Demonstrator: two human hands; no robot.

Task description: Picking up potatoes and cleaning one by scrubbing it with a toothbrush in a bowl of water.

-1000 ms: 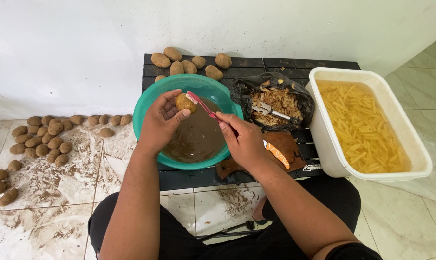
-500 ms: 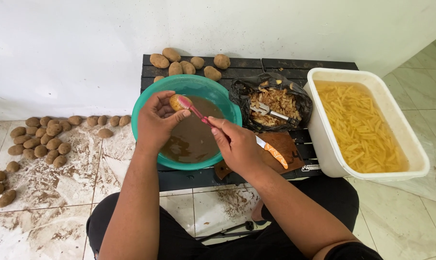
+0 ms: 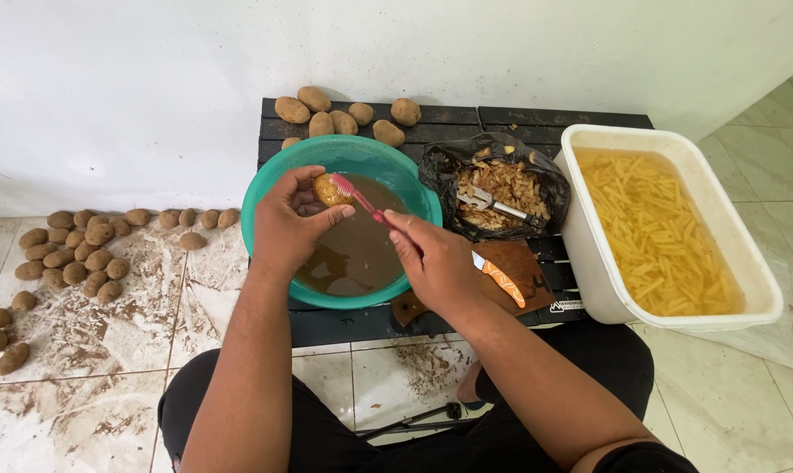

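Pink toothbrush gripped in right hand — left fingers half-hide potato.

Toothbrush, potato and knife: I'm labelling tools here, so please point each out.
toothbrush [image 3: 361,200], head view, pink handle.
potato [image 3: 329,189], head view, wet top.
knife [image 3: 505,282], head view, orange handle.

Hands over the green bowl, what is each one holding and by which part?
The left hand grips a potato by its lower side. The right hand holds a pink toothbrush by its handle end, bristles on the potato.
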